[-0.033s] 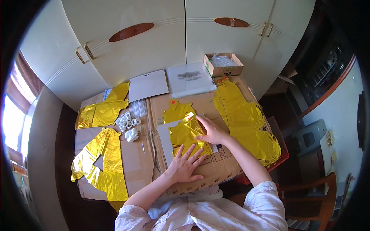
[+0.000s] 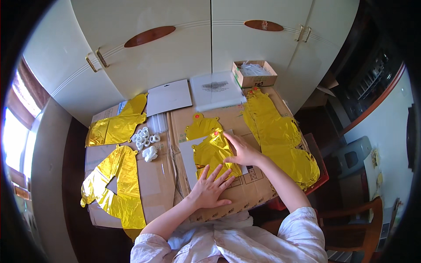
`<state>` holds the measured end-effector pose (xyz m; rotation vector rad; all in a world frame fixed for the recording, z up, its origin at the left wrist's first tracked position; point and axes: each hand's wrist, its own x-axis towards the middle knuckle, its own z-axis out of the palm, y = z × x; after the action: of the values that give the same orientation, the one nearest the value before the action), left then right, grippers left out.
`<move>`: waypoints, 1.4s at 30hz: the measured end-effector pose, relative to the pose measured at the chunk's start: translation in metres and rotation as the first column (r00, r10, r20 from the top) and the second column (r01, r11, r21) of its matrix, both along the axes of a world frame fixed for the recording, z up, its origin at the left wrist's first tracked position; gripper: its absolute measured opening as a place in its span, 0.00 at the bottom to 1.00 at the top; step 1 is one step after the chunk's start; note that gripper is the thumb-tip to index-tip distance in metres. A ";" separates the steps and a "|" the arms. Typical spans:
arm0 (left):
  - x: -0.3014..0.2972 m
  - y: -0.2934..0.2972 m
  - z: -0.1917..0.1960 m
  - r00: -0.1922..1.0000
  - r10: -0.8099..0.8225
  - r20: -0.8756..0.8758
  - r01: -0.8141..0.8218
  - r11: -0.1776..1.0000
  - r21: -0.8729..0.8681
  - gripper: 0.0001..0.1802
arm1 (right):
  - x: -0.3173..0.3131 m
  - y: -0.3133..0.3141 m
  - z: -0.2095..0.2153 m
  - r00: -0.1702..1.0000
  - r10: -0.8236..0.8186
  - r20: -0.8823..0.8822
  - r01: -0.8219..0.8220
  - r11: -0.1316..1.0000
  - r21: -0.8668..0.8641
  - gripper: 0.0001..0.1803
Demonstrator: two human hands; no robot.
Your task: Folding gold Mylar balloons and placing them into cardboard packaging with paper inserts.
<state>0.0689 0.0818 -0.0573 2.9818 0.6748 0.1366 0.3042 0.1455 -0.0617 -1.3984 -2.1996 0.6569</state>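
- Nearest the viewer, a person's left hand [image 2: 211, 189] lies flat with fingers spread, its grip open, pressing the lower edge of a gold foil balloon [image 2: 213, 151].
- The right hand [image 2: 242, 151], at 3 o'clock of that balloon, rests on its right edge with fingers extended, its grip open too.
- The balloon lies flat on a white sheet [image 2: 189, 158], in the middle of a worktop [image 2: 158, 184] covered in brown cardboard.
- At 9 o'clock, a cluster of small white rings [image 2: 146, 139] sits between two more gold foil shapes [image 2: 116, 184].
- At 2 o'clock lies a long pile of gold foil [image 2: 280, 136].
- Farther off, at 12 o'clock, are a grey card [image 2: 169, 97], a clear plastic packet [image 2: 217, 90] and a small open cardboard box [image 2: 254, 73], in front of white cupboard doors [image 2: 175, 48].
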 end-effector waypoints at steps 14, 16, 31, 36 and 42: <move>0.002 0.000 -0.001 0.998 0.030 -0.051 -0.030 1.000 0.006 0.51 | 0.022 -0.033 -0.008 0.985 0.072 0.158 -0.070 0.997 -0.017 0.61; 0.002 0.000 0.000 0.998 0.028 -0.054 -0.028 1.000 0.002 0.51 | 0.023 -0.030 -0.015 0.991 0.057 0.120 -0.058 0.998 0.007 0.58; 0.000 0.001 0.000 0.998 0.023 -0.050 -0.024 0.999 -0.023 0.51 | -0.005 0.015 -0.025 0.958 -0.248 0.147 0.212 0.951 0.226 0.44; -0.001 0.002 -0.001 0.999 0.011 -0.031 -0.012 1.000 -0.025 0.52 | -0.004 0.046 -0.032 0.920 -0.332 0.210 0.246 0.903 0.351 0.45; -0.002 0.001 0.000 0.999 0.013 -0.029 -0.014 0.999 -0.034 0.51 | -0.011 0.067 -0.025 0.876 -0.413 0.249 0.325 0.887 0.327 0.44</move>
<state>0.0668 0.0829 -0.0572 2.9519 0.6938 0.0821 0.2936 0.2123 -0.0871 -1.7994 -2.0490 -0.0163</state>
